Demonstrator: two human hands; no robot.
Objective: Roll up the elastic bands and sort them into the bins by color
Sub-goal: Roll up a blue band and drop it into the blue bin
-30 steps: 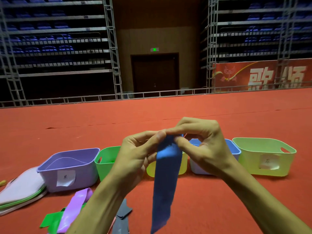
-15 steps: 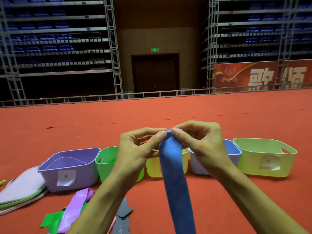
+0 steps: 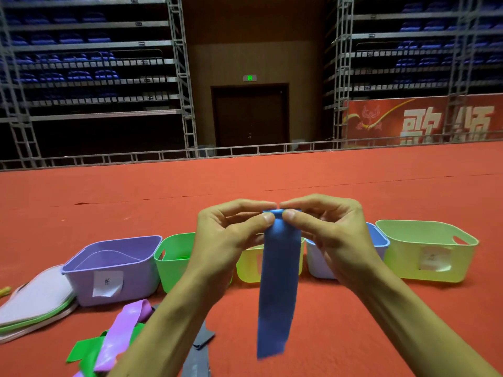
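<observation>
Fingers (image 3: 268,218) of both hands curl inward, thumb against forefinger, pinching the folded top edge of the blue band (image 3: 277,284). Left hand (image 3: 226,235) and right hand (image 3: 329,235) meet tip to tip at chest height above the red floor (image 3: 353,322), forearms angling up from the lower corners. Band hangs straight down, long axis vertical, free end low. Behind it, a row of bins: purple bin (image 3: 114,270), green bin (image 3: 174,261), yellow bin (image 3: 249,268), blue bin (image 3: 378,240), pale green bin (image 3: 427,251). Loose purple band (image 3: 125,330), green band (image 3: 84,349) and grey band (image 3: 201,341) lie lower left.
</observation>
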